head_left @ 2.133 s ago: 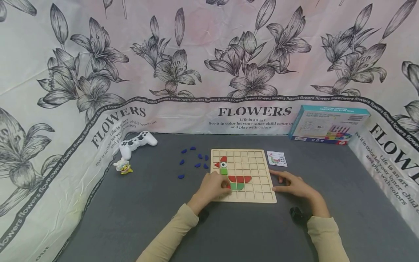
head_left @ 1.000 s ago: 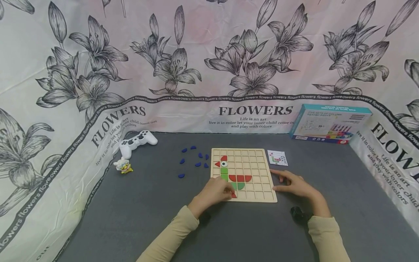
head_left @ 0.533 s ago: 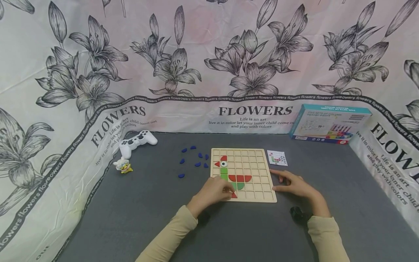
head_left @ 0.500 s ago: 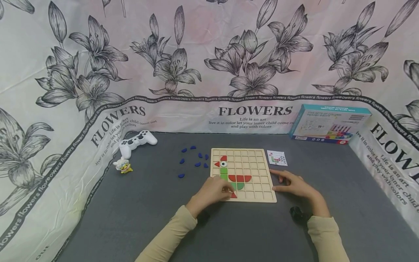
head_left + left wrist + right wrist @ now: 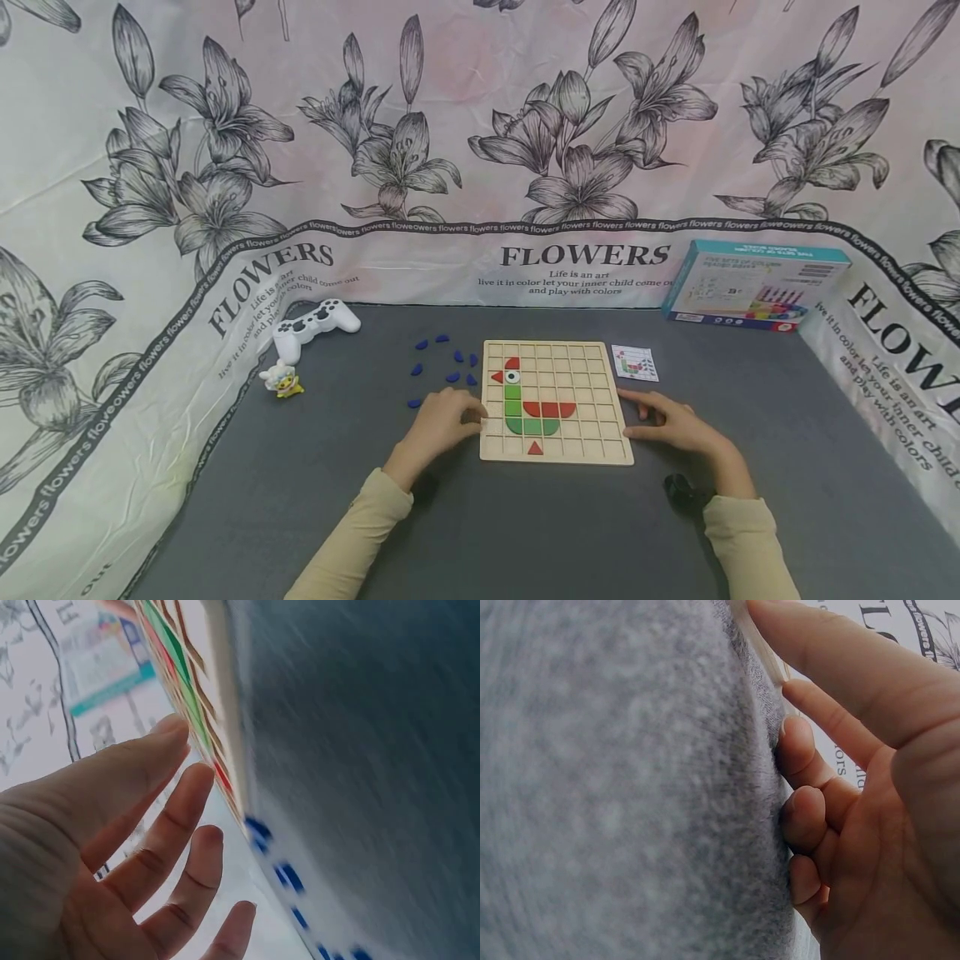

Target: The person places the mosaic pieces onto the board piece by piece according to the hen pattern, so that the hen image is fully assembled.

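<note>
A square wooden grid board [image 5: 592, 442] lies in the middle of the table. On it, red and green pieces and a round eye piece [image 5: 512, 377] make a bird-like figure. A red triangle [image 5: 535, 448] sits in the bottom row below the green pieces. My left hand [image 5: 441, 423] is at the board's left edge; in the left wrist view its fingers [image 5: 199, 787] are spread loosely and hold nothing. My right hand [image 5: 671, 423] rests at the board's right edge, thumb and index fingertip touching its side. Its other fingers [image 5: 802, 817] bend loosely in the right wrist view.
Several blue pieces [image 5: 453, 377] lie scattered left of the board. A small pattern card [image 5: 634, 363] is to its right. Farther out are a white game controller [image 5: 318, 327], a small figurine [image 5: 282, 381] and a boxed set [image 5: 753, 285] against the flowered cloth backdrop.
My left hand has let go of the red triangle in the bottom row and moved left off the board, uncovering the lower-left green pieces. My right hand stays at the board's edge.
</note>
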### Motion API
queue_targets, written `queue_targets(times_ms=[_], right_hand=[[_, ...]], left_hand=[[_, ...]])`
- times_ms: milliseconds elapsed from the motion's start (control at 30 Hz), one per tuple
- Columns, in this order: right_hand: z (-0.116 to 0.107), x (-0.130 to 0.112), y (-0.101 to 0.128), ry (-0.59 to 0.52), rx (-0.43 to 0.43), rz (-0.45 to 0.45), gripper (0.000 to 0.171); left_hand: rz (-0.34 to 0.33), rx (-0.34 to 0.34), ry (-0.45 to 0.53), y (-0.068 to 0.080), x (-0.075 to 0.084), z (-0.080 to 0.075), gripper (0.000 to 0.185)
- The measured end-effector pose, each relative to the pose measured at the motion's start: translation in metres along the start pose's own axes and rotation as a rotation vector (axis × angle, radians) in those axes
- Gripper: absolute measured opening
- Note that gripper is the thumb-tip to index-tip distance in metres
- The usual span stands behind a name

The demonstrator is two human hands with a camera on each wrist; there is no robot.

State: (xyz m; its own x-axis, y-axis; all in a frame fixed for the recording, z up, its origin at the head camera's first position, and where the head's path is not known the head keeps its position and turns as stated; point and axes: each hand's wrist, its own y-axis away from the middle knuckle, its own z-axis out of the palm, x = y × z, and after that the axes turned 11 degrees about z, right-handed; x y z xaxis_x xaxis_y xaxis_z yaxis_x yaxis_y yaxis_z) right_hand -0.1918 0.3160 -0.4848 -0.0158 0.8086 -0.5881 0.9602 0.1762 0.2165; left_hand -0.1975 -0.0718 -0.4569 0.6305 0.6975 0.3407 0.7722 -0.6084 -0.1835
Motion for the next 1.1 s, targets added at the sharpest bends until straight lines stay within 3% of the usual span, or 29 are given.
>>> queue_targets(times_ms=[333, 600, 833, 1100], right_hand=[[0.0, 0.0, 0.001, -0.017, -0.008, 0.007, 0.069], [0.0, 0.001, 0.0, -0.013, -0.011, 0.007, 0.068], [0.001, 0.001, 0.0, -0.019, -0.012, -0.007, 0.068], [0.0, 0.002, -0.001, -0.006, -0.005, 0.004, 0.068]], left_hand=[[-0.147, 0.056, -0.034, 0.025, -0.044, -0.022, 0.019], [-0.199, 0.041, -0.086, 0.036, -0.069, -0.021, 0.031], [-0.247, 0.039, -0.074, 0.038, -0.078, -0.022, 0.023], [-0.262, 0.021, -0.053, 0.034, -0.072, -0.025, 0.012]])
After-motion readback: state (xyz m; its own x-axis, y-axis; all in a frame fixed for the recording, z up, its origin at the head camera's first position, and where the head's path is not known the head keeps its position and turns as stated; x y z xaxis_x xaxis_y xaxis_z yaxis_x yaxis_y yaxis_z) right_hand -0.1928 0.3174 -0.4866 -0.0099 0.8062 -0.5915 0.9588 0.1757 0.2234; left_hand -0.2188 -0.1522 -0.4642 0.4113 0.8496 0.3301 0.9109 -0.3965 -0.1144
